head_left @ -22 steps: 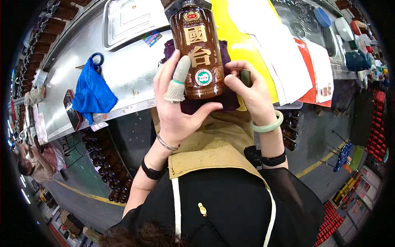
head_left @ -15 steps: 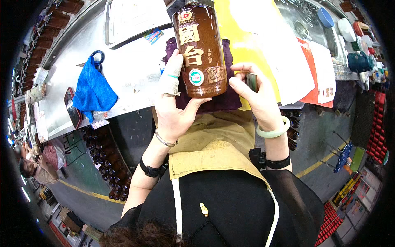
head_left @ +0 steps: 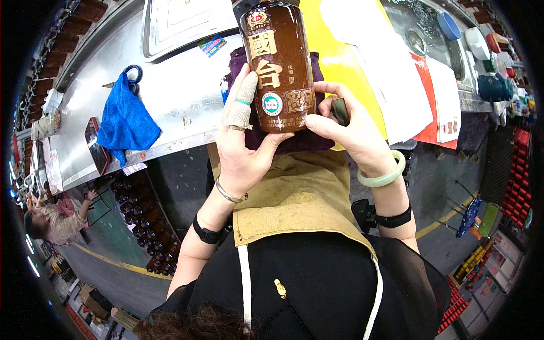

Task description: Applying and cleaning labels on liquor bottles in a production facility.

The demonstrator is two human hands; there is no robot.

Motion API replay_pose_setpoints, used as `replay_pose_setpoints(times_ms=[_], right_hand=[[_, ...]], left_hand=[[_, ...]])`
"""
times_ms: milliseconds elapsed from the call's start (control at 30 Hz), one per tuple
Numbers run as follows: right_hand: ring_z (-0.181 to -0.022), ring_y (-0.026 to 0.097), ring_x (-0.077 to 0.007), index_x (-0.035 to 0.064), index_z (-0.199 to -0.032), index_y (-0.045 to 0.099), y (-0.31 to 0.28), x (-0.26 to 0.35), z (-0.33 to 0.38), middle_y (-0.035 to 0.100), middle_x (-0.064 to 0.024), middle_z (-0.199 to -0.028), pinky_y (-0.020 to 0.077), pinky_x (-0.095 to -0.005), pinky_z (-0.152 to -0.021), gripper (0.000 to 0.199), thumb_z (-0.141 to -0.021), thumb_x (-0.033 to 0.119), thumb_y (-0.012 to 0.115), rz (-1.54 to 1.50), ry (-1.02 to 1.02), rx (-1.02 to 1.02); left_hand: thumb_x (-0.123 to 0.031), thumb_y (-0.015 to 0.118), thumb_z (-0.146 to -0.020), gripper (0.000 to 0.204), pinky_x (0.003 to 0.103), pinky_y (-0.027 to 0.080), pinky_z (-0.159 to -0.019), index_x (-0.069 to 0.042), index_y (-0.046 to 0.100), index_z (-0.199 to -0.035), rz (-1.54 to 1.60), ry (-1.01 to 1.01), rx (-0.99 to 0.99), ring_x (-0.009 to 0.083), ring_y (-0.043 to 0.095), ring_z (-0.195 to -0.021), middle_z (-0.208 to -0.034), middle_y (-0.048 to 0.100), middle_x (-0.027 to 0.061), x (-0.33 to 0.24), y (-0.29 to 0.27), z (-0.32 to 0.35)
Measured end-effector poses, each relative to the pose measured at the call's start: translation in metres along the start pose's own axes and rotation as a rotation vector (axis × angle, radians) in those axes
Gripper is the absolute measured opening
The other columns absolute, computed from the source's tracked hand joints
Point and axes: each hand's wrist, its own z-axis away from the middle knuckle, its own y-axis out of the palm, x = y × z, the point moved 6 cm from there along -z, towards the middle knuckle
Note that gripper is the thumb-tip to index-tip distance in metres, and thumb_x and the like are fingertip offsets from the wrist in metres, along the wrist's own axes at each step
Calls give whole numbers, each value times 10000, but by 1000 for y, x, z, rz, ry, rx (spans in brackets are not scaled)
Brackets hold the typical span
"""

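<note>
My left hand [head_left: 243, 156] holds a glossy brown bottle [head_left: 281, 62] with large gold lettering and a round green-and-white sticker. Its thumb is under the base, and its fingers, one in a cloth finger cover [head_left: 242, 102], lie along the left side. My right hand [head_left: 360, 133] touches the bottle's lower right with thumb and forefinger. Tucked in its curled fingers is a small dark flat piece [head_left: 340, 111] whose kind I cannot make out. Behind the bottle a purple cloth [head_left: 318, 141] lies on the metal table [head_left: 187, 102].
Left on the table are a blue cloth [head_left: 129, 122], scissors [head_left: 134, 73] and a phone-like dark slab [head_left: 96, 146]. A metal tray [head_left: 187, 22] is at the back. Yellow sheets [head_left: 334, 62] and white paper [head_left: 391, 85] lie right, beside a sink [head_left: 422, 28]. Brown bottles [head_left: 144, 232] stand below; another person [head_left: 59, 221] is far left.
My right hand has moved left against the bottle, its thumb and forefinger now touching the lower right side. The bottle has shifted slightly. The person at far left has extended an arm.
</note>
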Motion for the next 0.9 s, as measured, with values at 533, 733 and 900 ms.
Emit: replay_pose_setpoints(times_ms=[533,733,900], right_hand=[[-1030,635,-209,-25,-1198,580,1,13,36,665,-139,-1086,491,-337,-976,210,-1008,43,636,253,-304,-205],[-989,601,-172,-19,-1201,576,10,11,33,641,-102,-1092,487,-309,-934,218,-1000,36,638,143,-262,-175],[-966,560,-112,-10,-1205,579,9,6,34,618,-64,-1068,478,-276,-906,214,-1008,56,630,39,-267,-180]], left_hand=[[-69,772,-897,867,425,366,-1220,68,300,-1611,286,-273,-50,326,475,-1443,-1574,443,242,0,15,-5],[-57,796,-855,919,436,368,-1215,54,291,-1615,171,-351,-27,346,466,-1441,-1582,422,243,-3,21,-4],[-102,820,-834,949,446,337,-1233,52,299,-1612,102,-318,-14,362,431,-1463,-1598,399,242,-6,20,-4]])
